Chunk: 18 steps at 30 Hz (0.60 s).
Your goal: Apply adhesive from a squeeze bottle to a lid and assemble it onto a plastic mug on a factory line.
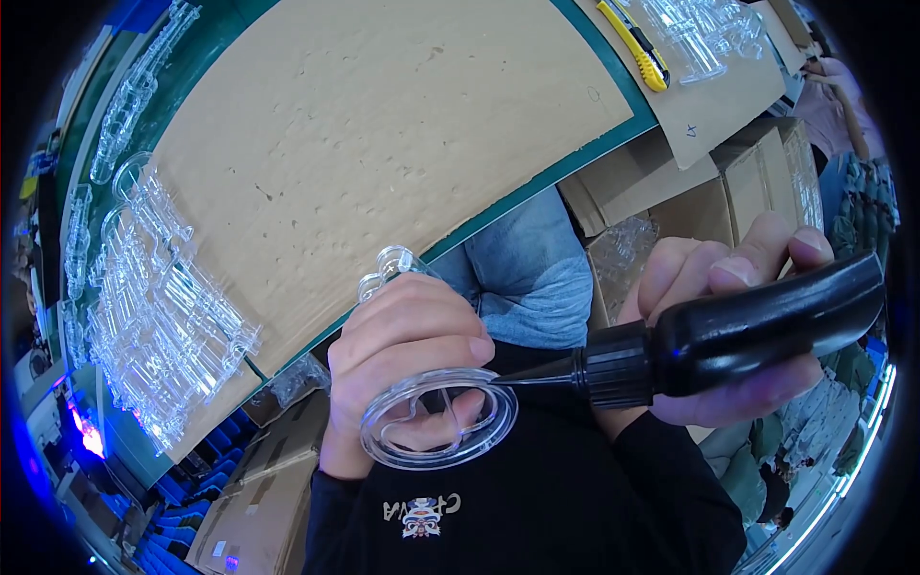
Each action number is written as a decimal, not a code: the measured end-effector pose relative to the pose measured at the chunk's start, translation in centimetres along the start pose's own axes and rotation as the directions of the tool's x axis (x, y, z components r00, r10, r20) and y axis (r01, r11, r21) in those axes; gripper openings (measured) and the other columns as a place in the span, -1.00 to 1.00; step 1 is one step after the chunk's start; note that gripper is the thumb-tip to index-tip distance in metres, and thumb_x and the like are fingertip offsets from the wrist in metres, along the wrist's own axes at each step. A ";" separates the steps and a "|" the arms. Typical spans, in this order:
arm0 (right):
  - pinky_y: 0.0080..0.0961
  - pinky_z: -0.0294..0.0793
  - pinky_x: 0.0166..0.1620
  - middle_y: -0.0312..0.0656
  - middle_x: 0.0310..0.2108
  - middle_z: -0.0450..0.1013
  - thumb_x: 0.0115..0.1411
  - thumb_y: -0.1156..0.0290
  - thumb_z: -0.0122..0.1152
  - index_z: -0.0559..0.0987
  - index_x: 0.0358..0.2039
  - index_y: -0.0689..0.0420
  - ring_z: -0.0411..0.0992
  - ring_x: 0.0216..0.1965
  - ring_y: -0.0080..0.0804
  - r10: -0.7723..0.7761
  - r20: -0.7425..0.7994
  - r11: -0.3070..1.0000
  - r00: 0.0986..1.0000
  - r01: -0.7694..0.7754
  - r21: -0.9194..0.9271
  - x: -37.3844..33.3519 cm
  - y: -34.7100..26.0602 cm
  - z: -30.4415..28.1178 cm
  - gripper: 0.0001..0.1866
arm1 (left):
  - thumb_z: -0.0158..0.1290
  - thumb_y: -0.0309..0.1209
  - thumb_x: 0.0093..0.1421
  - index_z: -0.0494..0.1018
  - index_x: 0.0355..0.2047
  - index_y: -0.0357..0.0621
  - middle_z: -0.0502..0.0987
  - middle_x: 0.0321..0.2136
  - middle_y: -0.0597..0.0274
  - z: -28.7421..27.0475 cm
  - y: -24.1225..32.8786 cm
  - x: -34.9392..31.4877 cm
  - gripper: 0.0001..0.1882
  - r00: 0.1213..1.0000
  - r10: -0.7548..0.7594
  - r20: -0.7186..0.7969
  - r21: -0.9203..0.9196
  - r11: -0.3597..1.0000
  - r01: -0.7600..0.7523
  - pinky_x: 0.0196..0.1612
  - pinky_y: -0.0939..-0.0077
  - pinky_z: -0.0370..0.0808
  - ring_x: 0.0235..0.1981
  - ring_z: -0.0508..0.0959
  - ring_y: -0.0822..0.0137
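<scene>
Seen from the middle of the view, a tan cardboard sheet (383,115) spreads toward 12 o'clock over a green tabletop (613,139). The person's black top (537,508) fills 6 o'clock, with blue jeans (537,278) just off centre toward 2. Open cardboard boxes (690,203) stand farther out at 2, and a taped carton (254,517) sits at 7. A heap of clear pieces (172,316) lies at 9 o'clock, partly on the sheet. At 3 o'clock the right hand (676,273) grips a black bottle (757,331), digits above and below it, its thin nozzle (546,372) pointing to 9. The left hand (407,331), near centre toward 7, is curled firmly around a clear ring-ended piece (441,458) — its ring faces up at 6 o'clock, below the fist, and small round ends show beyond the knuckles. The nozzle tip is at the ring's upper-right rim — whether it touches cannot be told. A yellow utility knife (634,46) lies at 1 o'clock.
</scene>
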State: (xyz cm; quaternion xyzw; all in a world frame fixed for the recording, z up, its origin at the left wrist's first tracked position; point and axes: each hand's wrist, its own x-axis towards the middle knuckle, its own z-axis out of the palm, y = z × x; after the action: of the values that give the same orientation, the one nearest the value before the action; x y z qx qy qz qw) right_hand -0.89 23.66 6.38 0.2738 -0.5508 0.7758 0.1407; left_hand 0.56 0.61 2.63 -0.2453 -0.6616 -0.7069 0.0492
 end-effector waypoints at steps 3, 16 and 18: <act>-0.63 0.50 -0.65 -0.07 -0.11 0.45 0.22 0.07 0.18 0.18 0.17 0.02 0.37 -0.69 -0.56 -0.006 -0.036 0.998 0.999 0.008 0.060 -0.1 0.1 0.3 -0.37 | 0.24 -0.37 -0.06 0.58 -0.38 -0.13 0.58 -0.40 0.22 -0.1 0.1 0.0 -0.80 1.000 -0.008 -0.002 -0.002 1.000 0.008 -0.27 0.33 0.48 -0.40 0.52 0.23; -0.66 0.47 -0.66 -0.08 -0.12 0.45 0.22 0.09 0.19 0.19 0.16 0.01 0.34 -0.71 -0.57 -0.010 -0.146 0.988 0.989 0.033 0.153 0.0 1.0 2.0 -0.40 | 0.25 -0.38 -0.07 0.56 -0.36 -0.15 0.58 -0.40 0.20 0.0 -0.3 -0.1 -0.77 0.999 0.014 -0.038 -0.016 1.000 -0.014 -0.27 0.31 0.48 -0.41 0.52 0.21; -0.67 0.45 -0.66 -0.08 -0.12 0.46 0.21 0.10 0.19 0.19 0.16 0.01 0.34 -0.71 -0.57 -0.009 -0.158 0.989 0.987 0.032 0.147 0.0 1.1 2.2 -0.40 | 0.25 -0.38 -0.07 0.56 -0.36 -0.15 0.58 -0.40 0.19 0.0 -0.2 -0.2 -0.76 0.999 0.010 -0.041 -0.016 1.000 -0.011 -0.27 0.31 0.48 -0.41 0.53 0.21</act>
State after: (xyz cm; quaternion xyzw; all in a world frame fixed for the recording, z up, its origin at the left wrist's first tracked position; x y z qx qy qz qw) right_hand -0.85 21.28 6.08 0.2273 -0.4754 0.8326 0.1707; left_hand 0.63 0.59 2.35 -0.2345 -0.6534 -0.7169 0.0646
